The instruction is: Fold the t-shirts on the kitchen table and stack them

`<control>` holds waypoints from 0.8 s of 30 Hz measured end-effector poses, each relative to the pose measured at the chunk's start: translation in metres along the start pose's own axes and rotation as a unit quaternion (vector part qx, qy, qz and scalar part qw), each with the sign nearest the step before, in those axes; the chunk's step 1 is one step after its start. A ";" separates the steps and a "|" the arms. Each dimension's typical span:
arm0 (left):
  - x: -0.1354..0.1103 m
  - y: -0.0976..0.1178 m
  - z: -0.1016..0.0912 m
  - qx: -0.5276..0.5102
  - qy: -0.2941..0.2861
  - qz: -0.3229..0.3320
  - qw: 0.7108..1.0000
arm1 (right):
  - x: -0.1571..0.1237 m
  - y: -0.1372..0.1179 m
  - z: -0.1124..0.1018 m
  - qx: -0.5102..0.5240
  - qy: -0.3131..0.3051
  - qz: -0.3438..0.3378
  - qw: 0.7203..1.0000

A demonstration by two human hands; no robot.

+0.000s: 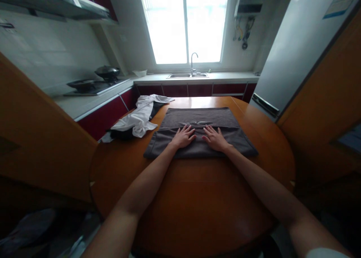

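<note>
A dark grey piece of cloth [237, 141] lies spread on the round wooden table [197, 201], its near part folded over toward the middle. Its exact kind I cannot tell. Flat on the folded part, left of centre, rests my left hand [183, 136] with its fingers stretched out. My right hand [216, 138] lies palm down on the same fold, a little to the right, fingers spread. Both sets of fingertips reach the fold's far edge. Just beyond them, small wrinkles and a dark mark show on the cloth.
White and black clothes [141, 115] lie crumpled at the table's left back edge. Behind the table runs a counter with a sink [180, 76] and tap. A stove with pans [107, 73] stands at left, a fridge [284, 51] at right.
</note>
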State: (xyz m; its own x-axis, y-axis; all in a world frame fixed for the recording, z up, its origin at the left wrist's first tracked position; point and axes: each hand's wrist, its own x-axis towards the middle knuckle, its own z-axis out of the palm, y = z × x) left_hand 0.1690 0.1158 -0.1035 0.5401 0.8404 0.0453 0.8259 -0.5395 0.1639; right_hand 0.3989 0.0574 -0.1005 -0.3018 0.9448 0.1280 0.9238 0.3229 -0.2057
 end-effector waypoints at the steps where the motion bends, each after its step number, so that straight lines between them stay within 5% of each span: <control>1: 0.000 0.000 0.000 0.002 -0.004 -0.001 1.000 | 0.000 -0.002 0.001 0.006 -0.023 0.000 1.000; 5: -0.001 0.001 -0.003 0.001 -0.006 -0.005 1.000 | 0.000 -0.002 0.002 0.021 -0.060 0.008 0.998; 13: 0.000 0.002 -0.005 -0.005 -0.008 -0.005 1.000 | -0.012 0.048 -0.012 -0.022 0.063 0.118 0.991; 16: 0.000 0.000 -0.005 -0.008 0.002 0.000 1.000 | -0.017 0.062 -0.012 -0.013 0.025 0.173 0.985; 18: -0.001 0.003 -0.006 -0.005 0.033 0.013 0.999 | -0.018 0.063 -0.011 -0.008 0.018 0.185 0.983; 24: -0.013 0.046 -0.006 -0.007 0.084 0.084 0.993 | -0.014 0.028 -0.005 -0.004 0.134 0.132 0.982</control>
State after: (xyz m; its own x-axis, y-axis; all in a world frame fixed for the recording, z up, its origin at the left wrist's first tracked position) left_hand 0.1994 0.0803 -0.0908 0.6340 0.7361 0.2373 0.7235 -0.6729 0.1542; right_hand 0.4303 0.0530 -0.1032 0.0203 0.9461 0.3231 0.9636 0.0677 -0.2587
